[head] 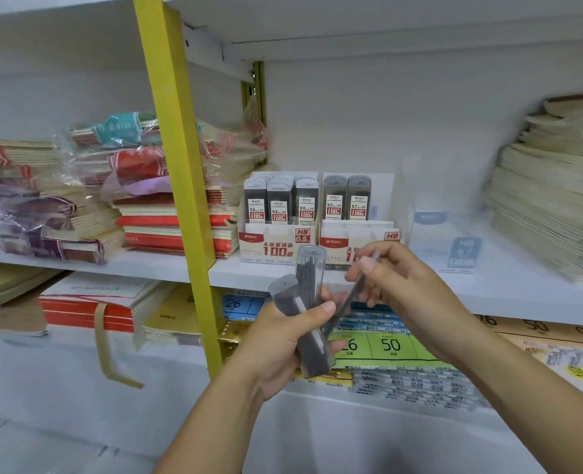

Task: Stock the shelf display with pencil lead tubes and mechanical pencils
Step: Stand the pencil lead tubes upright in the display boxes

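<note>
Handling state

Left grip (283, 347) clasps two clear, flat-sided plastic lead tubes (312, 278) packed with dark leads. Right grip (406, 285) pinches a thin, dark, blurred stick (349, 302) beside them, before the red-and-white cardboard display boxes (276, 242) on the white shelf (495, 292).

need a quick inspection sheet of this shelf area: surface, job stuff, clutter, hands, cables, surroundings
surface: white shelf, holding the display boxes.
job's things: 0.5 box has tubes all along its front; 0.7 box shows two tubes with space beside them; two loose tubes and a thin item, blurred, maybe a pencil, are in the hands.
clutter: notebook stacks at both sides; clear stand right of the boxes.
grippers: left hand grips the loose tubes; right hand pinches the thin item.
cables: nothing seen.
surroundings: yellow post; paper packs on the shelf below.
</note>
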The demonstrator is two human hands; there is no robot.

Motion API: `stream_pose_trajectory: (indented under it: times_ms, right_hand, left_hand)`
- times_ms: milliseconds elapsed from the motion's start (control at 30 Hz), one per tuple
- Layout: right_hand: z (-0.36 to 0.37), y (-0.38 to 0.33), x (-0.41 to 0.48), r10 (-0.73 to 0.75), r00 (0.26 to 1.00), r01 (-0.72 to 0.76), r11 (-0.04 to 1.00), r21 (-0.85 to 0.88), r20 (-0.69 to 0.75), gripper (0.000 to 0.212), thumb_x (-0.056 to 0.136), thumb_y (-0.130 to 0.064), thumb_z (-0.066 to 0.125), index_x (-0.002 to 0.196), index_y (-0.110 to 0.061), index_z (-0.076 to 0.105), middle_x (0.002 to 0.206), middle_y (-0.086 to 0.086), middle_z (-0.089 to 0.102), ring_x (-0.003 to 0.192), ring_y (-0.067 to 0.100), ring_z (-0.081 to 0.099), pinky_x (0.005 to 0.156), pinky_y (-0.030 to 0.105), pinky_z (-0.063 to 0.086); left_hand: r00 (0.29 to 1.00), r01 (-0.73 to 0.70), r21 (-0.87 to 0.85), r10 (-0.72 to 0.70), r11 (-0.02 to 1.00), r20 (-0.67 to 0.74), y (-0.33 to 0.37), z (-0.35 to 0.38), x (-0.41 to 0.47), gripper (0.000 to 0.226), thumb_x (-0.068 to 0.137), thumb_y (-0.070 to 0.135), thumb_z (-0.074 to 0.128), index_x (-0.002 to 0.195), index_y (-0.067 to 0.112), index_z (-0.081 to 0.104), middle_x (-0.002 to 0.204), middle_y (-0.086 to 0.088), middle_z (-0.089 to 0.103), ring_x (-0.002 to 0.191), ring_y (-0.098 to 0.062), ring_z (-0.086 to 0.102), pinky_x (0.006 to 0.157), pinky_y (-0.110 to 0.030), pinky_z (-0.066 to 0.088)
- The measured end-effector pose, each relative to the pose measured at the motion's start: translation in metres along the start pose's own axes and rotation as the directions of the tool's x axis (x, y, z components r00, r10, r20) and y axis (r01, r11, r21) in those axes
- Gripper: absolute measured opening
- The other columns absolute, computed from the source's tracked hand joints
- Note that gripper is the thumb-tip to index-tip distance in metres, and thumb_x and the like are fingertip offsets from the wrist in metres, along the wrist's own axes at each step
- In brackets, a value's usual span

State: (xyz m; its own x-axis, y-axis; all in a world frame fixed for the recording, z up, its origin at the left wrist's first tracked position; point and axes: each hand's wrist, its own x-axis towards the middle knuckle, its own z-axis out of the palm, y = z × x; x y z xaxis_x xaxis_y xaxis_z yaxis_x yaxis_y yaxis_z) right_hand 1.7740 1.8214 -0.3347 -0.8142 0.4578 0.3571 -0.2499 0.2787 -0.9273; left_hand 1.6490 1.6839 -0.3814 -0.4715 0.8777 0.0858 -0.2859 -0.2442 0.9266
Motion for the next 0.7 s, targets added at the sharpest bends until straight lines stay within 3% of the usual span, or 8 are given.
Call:
stream_pose_trajectory:
  times_ms: [100, 200, 333, 433, 500, 600, 700]
  right_hand:
    - [0.001, 0.001, 0.001, 0.005, 1.0, -0.004, 0.998, -0.062, 0.006, 0.017, 0.094, -0.034, 0.058, 0.11, -0.036, 0.062, 0.103, -0.003, 0.074, 0.088, 0.008, 0.068, 0.075, 0.024, 0.052]
    - [-0.001, 0.0, 0.003, 0.025, 1.0, -0.025, 1.0, -0.001, 0.001, 0.027, 0.101, -0.019, 0.048, 0.122, -0.03, 0.06, 0.106, 0.002, 0.074, 0.101, 0.018, 0.069, 0.086, 0.032, 0.055]
    - [-0.002, -0.001, 0.002, -0.001, 0.996, 0.001, 1.0, -0.005, -0.086, 0.026, 0.096, -0.011, 0.058, 0.108, -0.03, 0.07, 0.096, 0.004, 0.076, 0.081, 0.018, 0.072, 0.073, 0.023, 0.057]
    - [0.001, -0.004, 0.0, -0.031, 0.992, 0.025, 0.999, -0.046, -0.122, 0.024, 0.093, -0.007, 0.061, 0.106, -0.025, 0.069, 0.095, 0.001, 0.076, 0.083, 0.019, 0.072, 0.068, 0.023, 0.058]
    - [-0.002, -0.014, -0.001, -0.139, 0.971, 0.108, 0.981, -0.163, -0.194, 0.028, 0.09, -0.005, 0.064, 0.105, -0.028, 0.068, 0.095, -0.003, 0.075, 0.085, 0.016, 0.071, 0.068, 0.023, 0.058]
    - [-0.02, -0.054, 0.013, -0.434, 0.865, 0.298, 0.847, -0.44, -0.251, 0.029, 0.09, -0.012, 0.067, 0.104, -0.038, 0.065, 0.096, -0.01, 0.072, 0.085, 0.008, 0.067, 0.069, 0.02, 0.055]
    - [-0.045, -0.098, 0.046, -0.612, 0.781, 0.337, 0.577, -0.744, -0.121, 0.023, 0.089, -0.019, 0.067, 0.108, -0.032, 0.064, 0.09, -0.022, 0.064, 0.079, -0.005, 0.06, 0.072, 0.014, 0.045]
  left_hand:
    - [0.997, -0.023, 0.066, 0.027, 0.998, -0.068, -0.002, 0.002, 0.0, 0.022, 0.081, 0.01, 0.08, 0.085, 0.031, 0.078, 0.111, -0.007, 0.076, 0.109, -0.028, 0.071, 0.069, -0.032, 0.057]
    - [0.99, -0.04, 0.1, 0.053, 0.994, -0.128, -0.002, 0.004, -0.002, 0.03, 0.085, 0.005, 0.076, 0.082, 0.035, 0.077, 0.108, -0.005, 0.077, 0.103, -0.026, 0.073, 0.063, -0.028, 0.055]
    - [0.975, -0.083, 0.151, 0.111, 0.985, -0.19, 0.0, 0.004, -0.003, 0.026, 0.088, 0.009, 0.074, 0.084, 0.034, 0.077, 0.102, -0.001, 0.078, 0.095, -0.02, 0.076, 0.066, -0.032, 0.054]
    - [0.977, -0.075, 0.158, 0.104, 0.985, -0.184, -0.002, 0.002, -0.001, 0.018, 0.088, 0.012, 0.075, 0.09, 0.03, 0.076, 0.103, 0.0, 0.078, 0.096, -0.02, 0.076, 0.068, -0.032, 0.056]
    - [0.98, -0.082, 0.126, 0.103, 0.989, -0.168, -0.001, 0.003, 0.0, 0.016, 0.086, 0.015, 0.076, 0.1, 0.022, 0.072, 0.106, 0.0, 0.078, 0.099, -0.021, 0.075, 0.072, -0.032, 0.06]
    - [0.978, -0.124, 0.093, 0.137, 0.988, -0.157, 0.007, 0.004, 0.006, 0.032, 0.076, 0.03, 0.077, 0.104, 0.019, 0.067, 0.106, -0.001, 0.078, 0.097, -0.021, 0.076, 0.075, -0.034, 0.062]
    - [0.973, -0.145, 0.162, 0.171, 0.976, -0.157, 0.011, 0.003, 0.013, 0.013, 0.079, 0.036, 0.074, 0.091, 0.032, 0.073, 0.089, -0.001, 0.078, 0.076, -0.016, 0.075, 0.07, -0.032, 0.06]
